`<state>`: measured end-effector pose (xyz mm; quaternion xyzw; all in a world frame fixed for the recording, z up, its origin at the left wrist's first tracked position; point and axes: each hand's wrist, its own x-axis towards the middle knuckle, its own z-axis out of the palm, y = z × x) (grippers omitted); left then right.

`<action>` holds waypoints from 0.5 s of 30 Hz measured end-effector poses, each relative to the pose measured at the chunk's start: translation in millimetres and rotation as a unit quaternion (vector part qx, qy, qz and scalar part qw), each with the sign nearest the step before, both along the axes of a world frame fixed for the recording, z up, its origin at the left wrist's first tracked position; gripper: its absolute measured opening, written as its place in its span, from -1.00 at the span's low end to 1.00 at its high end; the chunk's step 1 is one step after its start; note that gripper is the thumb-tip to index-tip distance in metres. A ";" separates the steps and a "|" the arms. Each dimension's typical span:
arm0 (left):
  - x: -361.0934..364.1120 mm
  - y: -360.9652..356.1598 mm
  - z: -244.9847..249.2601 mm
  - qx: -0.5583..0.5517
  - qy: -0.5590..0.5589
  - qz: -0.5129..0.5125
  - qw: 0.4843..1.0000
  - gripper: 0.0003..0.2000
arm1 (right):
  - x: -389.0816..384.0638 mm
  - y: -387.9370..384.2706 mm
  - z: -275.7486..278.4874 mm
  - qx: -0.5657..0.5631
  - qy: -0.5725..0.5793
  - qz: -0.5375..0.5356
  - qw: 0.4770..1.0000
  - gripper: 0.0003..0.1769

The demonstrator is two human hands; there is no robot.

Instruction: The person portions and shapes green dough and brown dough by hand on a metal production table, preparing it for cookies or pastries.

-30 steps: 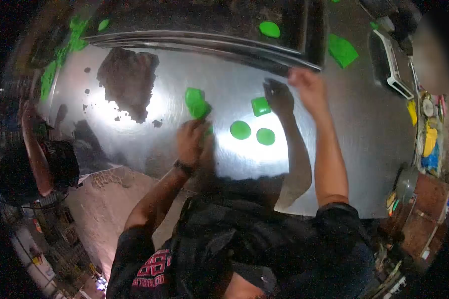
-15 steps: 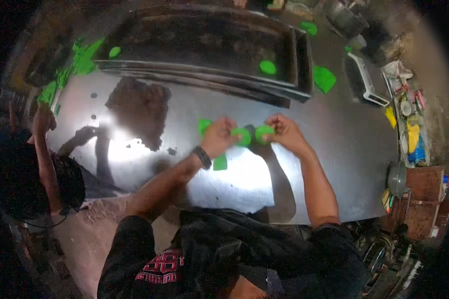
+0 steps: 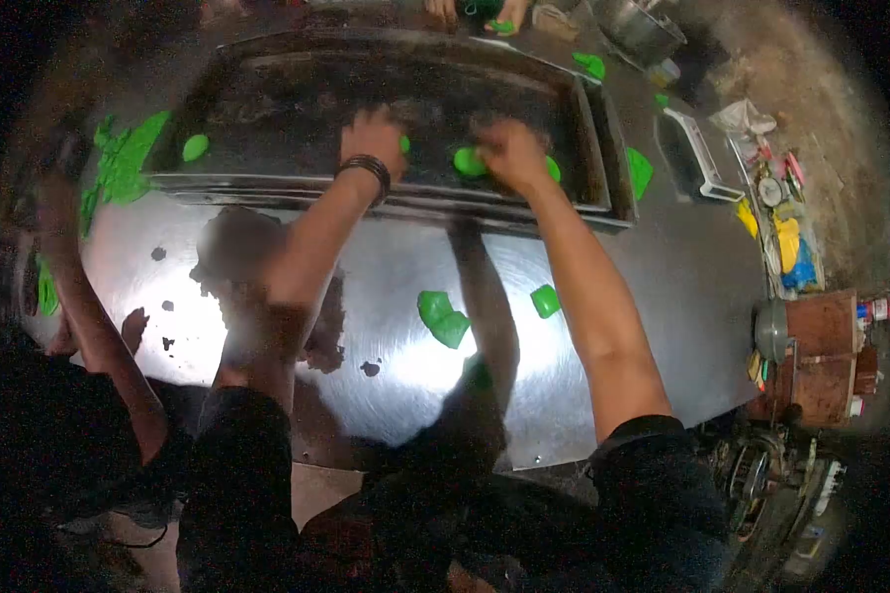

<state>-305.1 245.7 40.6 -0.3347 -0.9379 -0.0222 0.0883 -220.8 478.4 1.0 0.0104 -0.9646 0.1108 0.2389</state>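
Over the dark metal tray (image 3: 287, 119), my left hand (image 3: 374, 141) is closed around a green dough-like piece (image 3: 405, 144), of which only an edge shows. To the right, my right hand (image 3: 512, 156), partly smeared by motion, has its fingers at a second green dough-like piece (image 3: 468, 161), a smooth oval touching the tray area. Another green piece (image 3: 553, 170) shows just past that hand. On the metal table in front of the tray lie green lumps (image 3: 443, 318) and a smaller green piece (image 3: 545, 300).
A green oval (image 3: 196, 148) sits at the tray's left end. A spread green mass (image 3: 132, 158) lies left of it, near another person's arm (image 3: 99, 296). Dark brown residue (image 3: 326, 321) covers part of the table. A white frame (image 3: 700, 148) stands at right. Another person's hand (image 3: 507, 20) is at the back.
Both my hands have moved forward from above the table to over the tray, each with a green piece. The view has shifted, and the other person's arm at left has moved nearer.
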 end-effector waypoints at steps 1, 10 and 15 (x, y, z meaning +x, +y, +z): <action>-3.2 -0.5 -5.1 0.024 -0.047 -0.021 0.998 -0.63 | 16.1 -6.4 22.4 -0.086 0.002 -0.019 0.996 -0.62; 131.6 -64.3 -12.6 0.468 -0.017 -0.024 0.883 -0.83 | 242.4 -1.5 -60.6 -0.032 -0.126 0.011 0.991 -0.73; 281.0 -60.3 -85.0 0.552 -0.251 0.088 0.790 -0.83 | 260.5 -4.9 -8.2 -0.281 -0.331 0.042 0.900 -0.64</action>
